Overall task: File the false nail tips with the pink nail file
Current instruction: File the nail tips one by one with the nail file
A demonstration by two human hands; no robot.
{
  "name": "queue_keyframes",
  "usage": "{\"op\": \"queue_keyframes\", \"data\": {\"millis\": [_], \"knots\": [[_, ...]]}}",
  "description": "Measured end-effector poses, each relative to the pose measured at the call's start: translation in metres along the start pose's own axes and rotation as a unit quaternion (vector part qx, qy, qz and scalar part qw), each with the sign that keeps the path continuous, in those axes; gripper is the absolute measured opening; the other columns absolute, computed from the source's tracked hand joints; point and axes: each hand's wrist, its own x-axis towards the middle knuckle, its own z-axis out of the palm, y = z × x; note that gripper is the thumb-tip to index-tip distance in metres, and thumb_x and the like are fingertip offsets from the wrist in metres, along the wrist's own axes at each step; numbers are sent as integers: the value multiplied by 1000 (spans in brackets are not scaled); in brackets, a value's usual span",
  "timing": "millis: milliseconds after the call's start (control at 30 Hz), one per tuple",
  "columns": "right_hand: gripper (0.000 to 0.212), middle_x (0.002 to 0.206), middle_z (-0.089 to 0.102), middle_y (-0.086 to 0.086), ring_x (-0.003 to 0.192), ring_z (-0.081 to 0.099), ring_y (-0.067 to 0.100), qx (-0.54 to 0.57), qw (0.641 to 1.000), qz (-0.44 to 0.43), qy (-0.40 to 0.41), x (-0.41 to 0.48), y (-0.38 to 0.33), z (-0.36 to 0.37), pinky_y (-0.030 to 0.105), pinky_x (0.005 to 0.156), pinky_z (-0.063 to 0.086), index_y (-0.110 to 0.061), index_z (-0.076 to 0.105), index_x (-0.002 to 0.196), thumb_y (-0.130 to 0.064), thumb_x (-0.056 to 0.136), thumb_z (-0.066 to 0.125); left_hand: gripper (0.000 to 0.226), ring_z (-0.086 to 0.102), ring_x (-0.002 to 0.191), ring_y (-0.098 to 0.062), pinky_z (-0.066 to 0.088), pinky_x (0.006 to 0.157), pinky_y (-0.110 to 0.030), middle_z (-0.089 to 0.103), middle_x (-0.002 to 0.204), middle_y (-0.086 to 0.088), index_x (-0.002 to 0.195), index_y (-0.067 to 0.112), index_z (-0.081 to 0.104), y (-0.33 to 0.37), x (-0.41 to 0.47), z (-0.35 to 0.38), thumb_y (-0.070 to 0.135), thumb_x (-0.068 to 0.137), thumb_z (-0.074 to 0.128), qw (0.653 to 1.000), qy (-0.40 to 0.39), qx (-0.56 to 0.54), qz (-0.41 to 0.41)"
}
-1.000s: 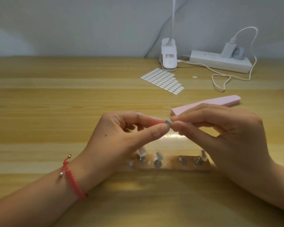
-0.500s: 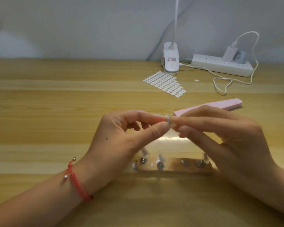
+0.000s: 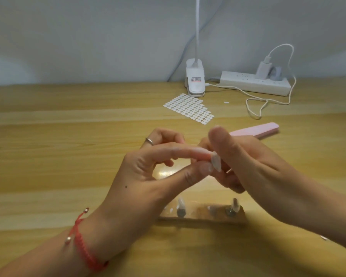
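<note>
My left hand (image 3: pixel 148 172) pinches a pale false nail tip (image 3: pixel 216 162) between index finger and thumb, above the middle of the wooden table (image 3: pixel 48 156). My right hand (image 3: pixel 252 168) sits against the tip's right side, its thumb raised straight up and its other fingers curled behind and below the tip. Whether those fingers hold the tip is hidden. The pink nail file (image 3: pixel 258 130) lies on the table just beyond my right hand, untouched. Below the hands a holder strip (image 3: pixel 200 215) carries metal pegs, two with nail tips (image 3: pixel 180 203) (image 3: pixel 235 203) standing on them.
A sheet of small white adhesive tabs (image 3: pixel 188 107) lies further back. A white clip lamp base (image 3: pixel 195 82) and a power strip (image 3: pixel 254 83) with a plugged charger and a looping white cable (image 3: pixel 257 109) stand along the wall at the back right.
My right thumb has lifted off the nail tip and points up. Both hands have shifted slightly, and the tip's broad face now shows at my left fingertips.
</note>
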Motion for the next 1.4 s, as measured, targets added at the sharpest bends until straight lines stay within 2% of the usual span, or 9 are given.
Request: {"op": "queue_keyframes", "data": {"millis": [67, 167, 300, 433, 533, 700, 867, 1067, 1400], "knots": [[56, 49, 46, -22, 45, 44, -5, -9, 1000, -26, 5, 1, -3, 1, 2, 50, 33, -33, 53, 51, -59, 95, 32, 11, 56, 93, -25, 45, 87, -58, 58, 91, -3, 77, 37, 76, 2, 0, 3, 36, 66, 74, 1000, -10, -2, -2], [63, 46, 38, -13, 42, 33, 0, -13, 1000, 7, -14, 0, -2, 0, 7, 47, 28, -24, 52, 50, -72, 85, 31, 10, 55, 96, -32, 43, 88, -59, 57, 94, -12, 75, 30, 77, 4, -1, 6, 35, 67, 74, 1000, -18, -1, -7], [62, 49, 32, -14, 46, 25, 7, -12, 998, 15, -57, -2, 1, 0, 24, 45, 21, -27, 56, 53, -66, 90, 26, 16, 56, 98, -29, 43, 92, -52, 56, 95, -14, 76, 29, 78, 6, -3, 6, 40, 65, 73, 1000, -21, 9, -16], [57, 50, 26, -8, 46, 22, 7, -9, 999, 9, -48, -1, 0, 0, 22, 45, 20, -28, 50, 51, -64, 91, 30, 16, 55, 93, -26, 47, 88, -47, 54, 93, -13, 79, 32, 78, 8, -3, 8, 39, 65, 74, 1000, -5, 18, 7], [52, 52, 24, -2, 46, 20, 7, -9, 998, -7, -57, -1, -2, 2, 25, 45, 20, -44, 59, 52, -59, 94, 31, 13, 56, 92, -25, 48, 86, -48, 52, 91, -13, 79, 33, 77, 8, -3, 8, 37, 67, 75, 999, 5, 24, 27], [47, 53, 28, 2, 48, 22, 16, -14, 998, 11, -54, -3, -1, 1, 35, 47, 22, -47, 62, 54, -62, 89, 35, 9, 53, 86, -21, 46, 83, -41, 50, 86, -7, 75, 36, 76, 7, -4, 8, 37, 66, 74, 999, 4, 24, 27], [46, 48, 35, -17, 44, 29, 1, -5, 998, 2, -59, -3, -1, 1, 5, 48, 28, -51, 63, 54, -55, 91, 36, 12, 53, 86, -25, 45, 82, -44, 50, 84, -6, 76, 32, 77, 6, -4, 7, 39, 68, 72, 999, -7, 36, 18], [45, 44, 38, -18, 42, 34, -1, 20, 999, 11, -44, -2, 6, 1, 5, 48, 28, -37, 66, 55, -58, 85, 41, 12, 53, 85, -19, 50, 74, -33, 51, 83, -2, 78, 33, 77, 5, -5, 7, 39, 69, 71, 999, -20, 32, 13], [47, 44, 39, -19, 41, 36, -1, 20, 998, 14, -50, -2, 5, 2, 6, 48, 30, -39, 64, 53, -56, 90, 40, 14, 54, 85, -23, 44, 84, -51, 53, 82, -4, 77, 31, 77, 7, -5, 8, 40, 68, 71, 999, -17, 34, 6]]}}
